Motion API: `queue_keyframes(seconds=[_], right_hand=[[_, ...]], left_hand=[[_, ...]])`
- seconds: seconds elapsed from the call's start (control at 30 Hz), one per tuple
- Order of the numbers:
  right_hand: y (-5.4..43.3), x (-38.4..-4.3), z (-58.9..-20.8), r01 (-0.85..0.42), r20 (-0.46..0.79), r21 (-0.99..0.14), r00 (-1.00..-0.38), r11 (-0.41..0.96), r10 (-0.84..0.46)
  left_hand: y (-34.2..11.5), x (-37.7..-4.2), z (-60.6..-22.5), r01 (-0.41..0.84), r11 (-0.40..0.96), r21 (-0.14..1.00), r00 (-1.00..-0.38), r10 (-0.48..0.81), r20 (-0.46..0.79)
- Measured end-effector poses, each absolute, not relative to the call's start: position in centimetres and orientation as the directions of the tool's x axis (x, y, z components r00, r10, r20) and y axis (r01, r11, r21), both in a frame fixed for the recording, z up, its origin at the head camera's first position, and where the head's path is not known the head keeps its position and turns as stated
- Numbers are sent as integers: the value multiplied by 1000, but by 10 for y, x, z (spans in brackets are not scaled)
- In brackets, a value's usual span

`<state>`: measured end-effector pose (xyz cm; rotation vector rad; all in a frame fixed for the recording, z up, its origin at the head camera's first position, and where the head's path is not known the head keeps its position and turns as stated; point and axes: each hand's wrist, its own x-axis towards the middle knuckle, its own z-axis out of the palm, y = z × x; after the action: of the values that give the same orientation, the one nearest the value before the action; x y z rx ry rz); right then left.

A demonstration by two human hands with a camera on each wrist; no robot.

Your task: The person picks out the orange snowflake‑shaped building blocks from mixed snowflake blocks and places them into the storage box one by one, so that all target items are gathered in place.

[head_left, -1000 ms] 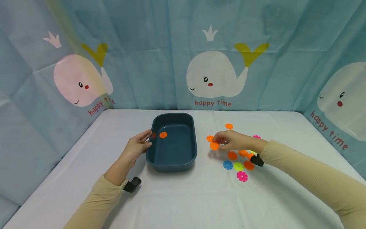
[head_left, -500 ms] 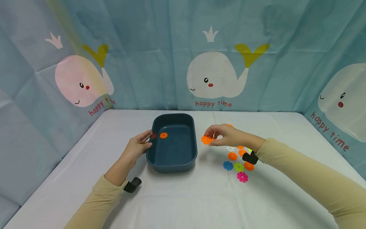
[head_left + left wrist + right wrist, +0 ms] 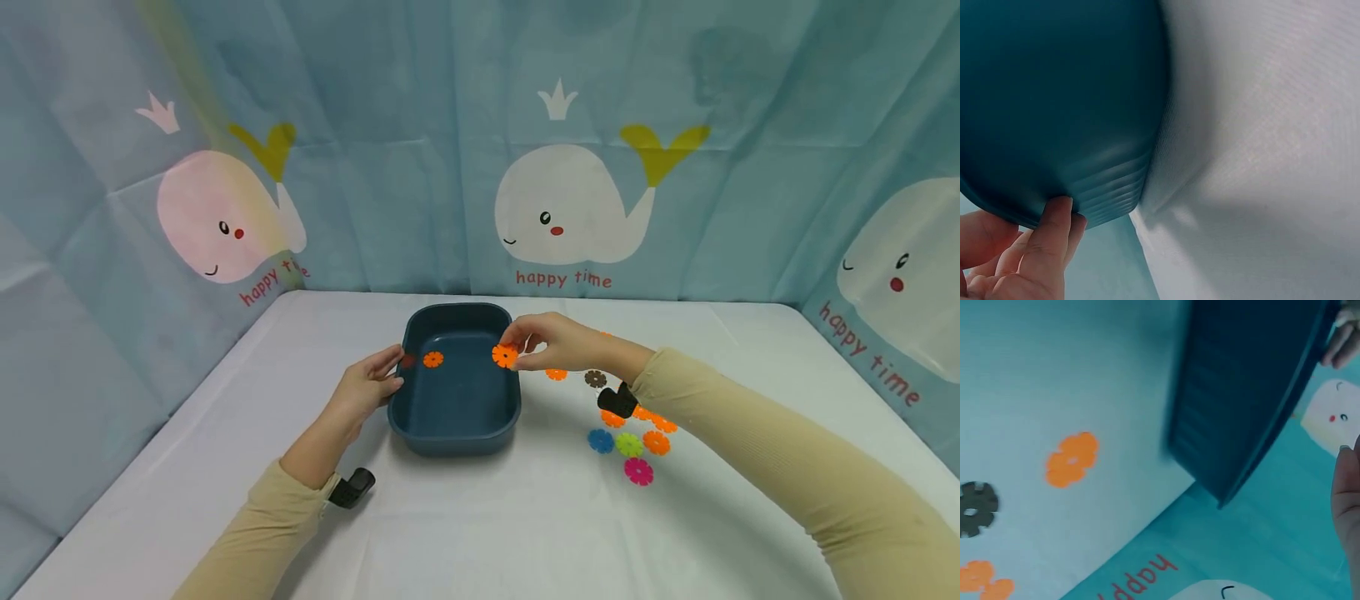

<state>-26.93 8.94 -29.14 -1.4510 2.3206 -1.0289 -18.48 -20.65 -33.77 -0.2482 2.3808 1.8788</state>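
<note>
The box (image 3: pixel 453 392) opens upward; its walls (image 3: pixel 453 447) block sideways.

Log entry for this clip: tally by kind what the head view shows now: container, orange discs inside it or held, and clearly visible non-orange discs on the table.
Container: 1
Orange disc inside container: 1
Held orange disc, right hand: 1
Blue disc: 1
Yellow-green disc: 1
Pink disc: 1
Brown disc: 1
Total: 7
The right arm may hide more.

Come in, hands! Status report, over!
Right hand: pinching orange flower piece, seemingly over blue bin. Left hand: touching bin's left side. Nothing seen in the way.
</note>
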Motion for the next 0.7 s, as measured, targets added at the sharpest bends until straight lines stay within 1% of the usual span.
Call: queue_keyframes(seconds=[0.2, 0.5, 0.7], right_hand=[[68, -276, -277, -699, 152, -658, -490, 282, -858], [35, -294, -269, -763, 135, -580, -437, 286, -890], [12, -305, -269, -766, 100, -553, -452, 328, -887]], left_hand=[[-207, -184, -339, -181, 236, 955, -983, -62, -171], [-208, -183, -340, -184, 236, 954, -983, -67, -173], [-207, -185, -340, -192, 226, 955, -981, -78, -179]])
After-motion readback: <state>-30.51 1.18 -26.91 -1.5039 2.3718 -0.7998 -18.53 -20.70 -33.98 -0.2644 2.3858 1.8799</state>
